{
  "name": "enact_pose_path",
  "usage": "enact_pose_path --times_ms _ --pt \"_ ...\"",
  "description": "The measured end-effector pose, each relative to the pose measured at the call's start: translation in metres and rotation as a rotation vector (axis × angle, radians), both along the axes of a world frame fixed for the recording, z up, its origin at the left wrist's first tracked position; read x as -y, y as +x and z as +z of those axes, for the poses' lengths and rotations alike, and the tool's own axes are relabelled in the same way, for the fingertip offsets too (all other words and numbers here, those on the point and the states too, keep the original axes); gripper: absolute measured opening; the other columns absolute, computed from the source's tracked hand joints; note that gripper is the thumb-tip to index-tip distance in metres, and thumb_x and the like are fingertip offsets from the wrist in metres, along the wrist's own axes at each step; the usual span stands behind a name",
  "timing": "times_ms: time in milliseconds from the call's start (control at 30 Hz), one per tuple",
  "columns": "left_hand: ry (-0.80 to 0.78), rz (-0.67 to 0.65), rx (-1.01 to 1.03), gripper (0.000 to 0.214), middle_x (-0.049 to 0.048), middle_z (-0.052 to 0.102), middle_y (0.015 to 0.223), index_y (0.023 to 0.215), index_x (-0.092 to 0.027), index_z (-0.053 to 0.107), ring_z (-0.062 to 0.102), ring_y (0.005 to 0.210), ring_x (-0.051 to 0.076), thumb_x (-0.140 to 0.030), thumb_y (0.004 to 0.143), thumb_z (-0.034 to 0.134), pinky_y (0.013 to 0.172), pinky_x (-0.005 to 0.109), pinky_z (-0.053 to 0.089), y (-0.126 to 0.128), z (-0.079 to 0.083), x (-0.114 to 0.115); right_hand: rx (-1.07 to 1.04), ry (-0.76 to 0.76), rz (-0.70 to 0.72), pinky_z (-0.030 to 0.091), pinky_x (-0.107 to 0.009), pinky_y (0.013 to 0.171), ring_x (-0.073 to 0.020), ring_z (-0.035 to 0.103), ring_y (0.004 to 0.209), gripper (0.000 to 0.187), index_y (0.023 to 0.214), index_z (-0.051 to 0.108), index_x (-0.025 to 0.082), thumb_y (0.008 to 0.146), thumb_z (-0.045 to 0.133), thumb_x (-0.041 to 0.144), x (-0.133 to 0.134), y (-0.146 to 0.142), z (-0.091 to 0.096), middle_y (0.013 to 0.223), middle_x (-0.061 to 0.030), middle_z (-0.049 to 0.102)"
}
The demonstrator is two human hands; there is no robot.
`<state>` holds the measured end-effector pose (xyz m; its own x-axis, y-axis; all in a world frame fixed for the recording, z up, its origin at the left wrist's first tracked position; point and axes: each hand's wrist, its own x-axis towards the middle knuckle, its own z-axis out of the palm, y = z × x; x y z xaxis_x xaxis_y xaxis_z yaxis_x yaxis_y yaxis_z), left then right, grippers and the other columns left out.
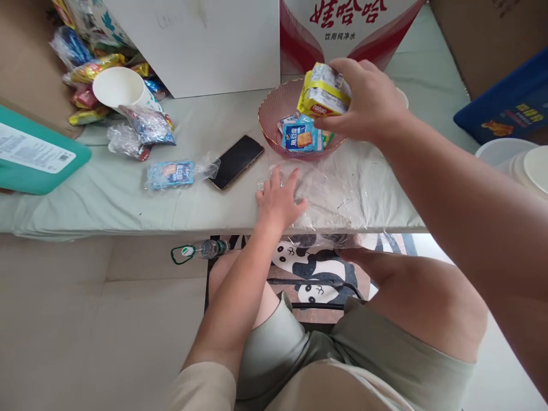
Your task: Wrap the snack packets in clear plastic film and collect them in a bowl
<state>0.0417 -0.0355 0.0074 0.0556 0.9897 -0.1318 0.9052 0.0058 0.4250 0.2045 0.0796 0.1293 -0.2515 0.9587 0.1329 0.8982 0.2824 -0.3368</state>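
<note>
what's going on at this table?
Someone seated is holding a yellow packet in the right hand, above a pink bowl that has blue snack packets in it. The left hand is open, fingers spread, at the left end of a crumpled clear plastic sheet. A dark-screened phone lies on the table left of the bowl, with another blue packet in clear wrap beside it.

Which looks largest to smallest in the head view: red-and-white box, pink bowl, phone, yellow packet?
Red-and-white box
Pink bowl
Phone and yellow packet: too alike to rank; the right hand partly covers the packet.
</note>
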Motion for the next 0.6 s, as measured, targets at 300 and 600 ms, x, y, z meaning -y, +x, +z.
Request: enact_pose_path --times_ms 300,600 --pt "-0.042 0.007 -0.016 0.083 0.0143 0.017 0.179 0.164 -0.032 0.037 0.043 0.148 0.051 -0.041 0.089 0.072 0.110 0.073 0.044 0.001 0.007 0.004 -0.412 0.222 0.069 0.049 -0.052 0.112 -0.0312 0.065 0.128 0.039 0.127 0.066 0.026 0.098 0.054 0.048 0.085 0.059 -0.057 0.130 -0.0142 0.071" --pt "0.099 0.086 -0.048 0.084 0.0202 0.023 0.176 0.162 -0.029 0.039 0.051 0.142 0.052 -0.042 0.087 0.075 0.106 0.074 0.048 0.012 -0.002 0.008 -0.323 -0.076 -0.282 0.055 -0.052 0.080 -0.0301 0.070 0.082 0.036 0.109 0.068 0.025 0.077 0.075 0.041 0.111 0.103 -0.131 0.094 -0.0095 0.077"
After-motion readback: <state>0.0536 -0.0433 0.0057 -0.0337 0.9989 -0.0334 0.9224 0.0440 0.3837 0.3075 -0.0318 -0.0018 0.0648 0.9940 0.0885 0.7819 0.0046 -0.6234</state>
